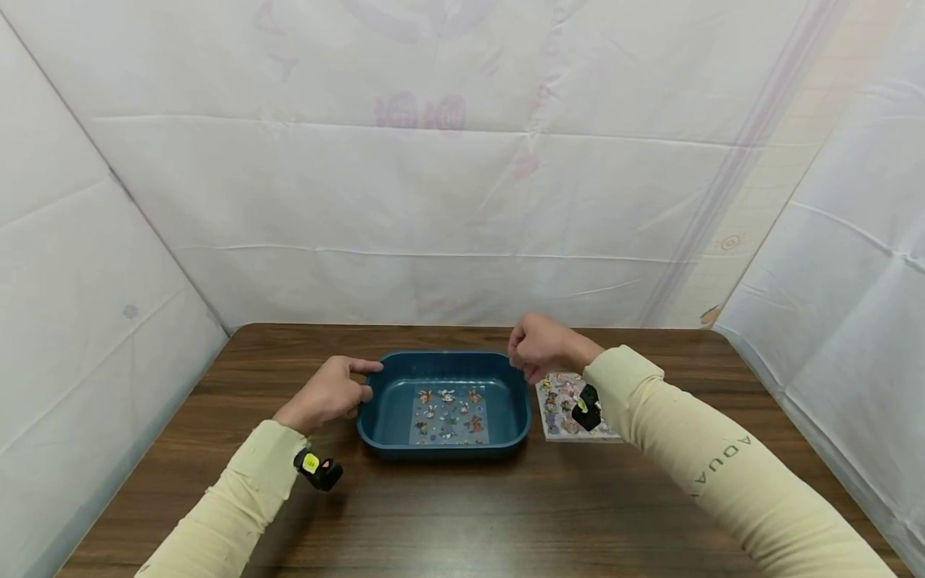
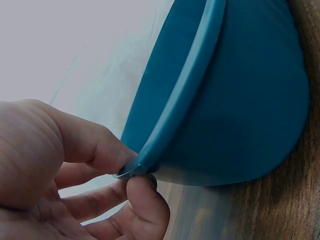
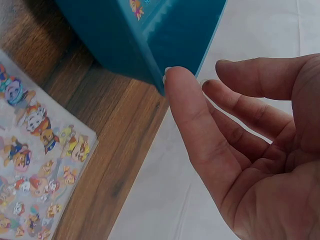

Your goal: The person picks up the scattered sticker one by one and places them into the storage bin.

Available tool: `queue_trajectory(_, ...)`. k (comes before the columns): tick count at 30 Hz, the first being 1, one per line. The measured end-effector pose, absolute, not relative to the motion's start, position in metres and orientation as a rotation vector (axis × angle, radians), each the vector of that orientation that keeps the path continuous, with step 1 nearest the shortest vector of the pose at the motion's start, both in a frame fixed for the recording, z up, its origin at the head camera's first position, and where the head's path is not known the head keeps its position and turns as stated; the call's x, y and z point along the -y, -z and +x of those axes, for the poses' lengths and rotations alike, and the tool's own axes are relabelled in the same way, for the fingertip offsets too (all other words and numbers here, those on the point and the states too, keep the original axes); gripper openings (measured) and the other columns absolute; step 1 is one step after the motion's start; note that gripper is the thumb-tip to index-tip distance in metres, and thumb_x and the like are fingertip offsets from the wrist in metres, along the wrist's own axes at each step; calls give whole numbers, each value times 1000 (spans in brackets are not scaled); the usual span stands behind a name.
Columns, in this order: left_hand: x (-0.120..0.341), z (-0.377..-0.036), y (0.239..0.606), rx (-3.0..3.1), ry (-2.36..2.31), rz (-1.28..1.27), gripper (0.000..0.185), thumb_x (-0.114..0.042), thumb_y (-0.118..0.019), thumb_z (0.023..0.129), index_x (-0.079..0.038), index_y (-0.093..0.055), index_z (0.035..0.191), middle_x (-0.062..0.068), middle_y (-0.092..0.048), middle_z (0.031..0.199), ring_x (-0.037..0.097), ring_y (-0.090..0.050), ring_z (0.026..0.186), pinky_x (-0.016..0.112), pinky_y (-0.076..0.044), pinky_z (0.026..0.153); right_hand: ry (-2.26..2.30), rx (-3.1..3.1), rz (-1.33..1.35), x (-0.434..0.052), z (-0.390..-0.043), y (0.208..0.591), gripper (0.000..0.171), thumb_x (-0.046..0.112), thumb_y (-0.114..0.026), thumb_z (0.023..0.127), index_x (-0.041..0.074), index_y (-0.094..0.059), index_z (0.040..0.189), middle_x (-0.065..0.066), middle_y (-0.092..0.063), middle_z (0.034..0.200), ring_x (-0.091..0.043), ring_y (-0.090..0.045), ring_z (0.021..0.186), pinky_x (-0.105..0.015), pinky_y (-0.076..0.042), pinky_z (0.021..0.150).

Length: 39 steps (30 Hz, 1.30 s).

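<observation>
Beside the blue tray [image 1: 376,417], a sticker sheet [image 1: 560,405] under the right hand [image 1: 538,347].

Both arms in pale cream long sleeves, snug, cuffs at wrist. Right sleeve [image 1: 723,474]: grey "AQUA" lettering along forearm. Small black wrist unit on each arm; left wrist unit [image 1: 318,470] has yellow-green spot. Hands bare.

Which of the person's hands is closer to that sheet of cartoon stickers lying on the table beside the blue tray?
The right. The right hand hovers just above the sticker sheet's far end, its thumb touching the blue tray's corner. The left hand pinches the tray's opposite rim, with the whole tray between it and the sheet.
</observation>
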State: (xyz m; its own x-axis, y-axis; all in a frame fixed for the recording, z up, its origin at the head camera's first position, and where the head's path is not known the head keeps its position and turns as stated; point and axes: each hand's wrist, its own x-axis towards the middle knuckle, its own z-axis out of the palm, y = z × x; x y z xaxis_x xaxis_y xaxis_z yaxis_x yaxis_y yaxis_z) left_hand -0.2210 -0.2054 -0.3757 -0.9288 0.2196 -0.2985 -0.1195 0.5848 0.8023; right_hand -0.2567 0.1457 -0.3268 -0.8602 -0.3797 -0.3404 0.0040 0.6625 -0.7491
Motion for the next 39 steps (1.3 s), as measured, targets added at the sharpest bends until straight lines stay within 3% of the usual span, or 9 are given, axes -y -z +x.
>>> queue_trajectory(3, 206, -221, 375, -2454, -1283, 83, 56, 4, -53, 95, -1, -53, 151, -4, -29, 53, 13, -29, 45, 30, -38, 54, 1089, -2401, -298, -149, -257, 327, 23, -8, -53, 94, -11, -72, 106, -16, -65, 82, -16, -51, 56, -34, -57, 60)
queue_trajectory(9, 208, -219, 375, -2450, -1285, 74, 56, 5, -53, 95, -1, -53, 151, -4, -29, 54, 13, -31, 46, 32, -40, 55, 994, -2478, -334, -156, -258, 331, 26, -8, -52, 92, -7, -75, 105, -20, -71, 84, -16, -60, 57, -40, -63, 65)
queue_trajectory(16, 210, -219, 377, -2456, -1288, 76, 56, 5, -53, 94, 0, -53, 150, -4, -29, 54, 13, -31, 45, 31, -39, 54, 1009, -2464, -290, -167, -260, 332, 26, -6, -50, 95, -6, -73, 105, -17, -68, 85, -16, -56, 57, -33, -59, 60)
queue_trajectory(22, 210, -219, 377, -2452, -1294, 75, 56, 5, -53, 94, 0, -53, 150, -4, -28, 54, 12, -30, 46, 30, -38, 54, 962, -2505, -292, -179, -262, 333, 27, -5, -49, 95, -4, -74, 104, -17, -67, 79, -16, -59, 58, -39, -62, 65)
queue_trajectory(31, 209, -220, 378, -2447, -1300, 68, 56, 4, -53, 94, -1, -53, 150, -5, -28, 54, 12, -29, 46, 31, -37, 53, 918, -2529, -269, -198, -266, 338, 27, -1, -50, 98, -10, -72, 111, -11, -62, 74, -17, -61, 58, -38, -63, 64)
queue_trajectory(39, 210, -221, 377, -2460, -1284, 80, 56, 4, -54, 94, -2, -54, 150, -5, -29, 53, 12, -31, 45, 30, -38, 53, 896, -2558, -223, -212, -270, 341, 29, -1, -52, 98, -11, -71, 117, -18, -70, 82, -16, -64, 60, -35, -61, 61)
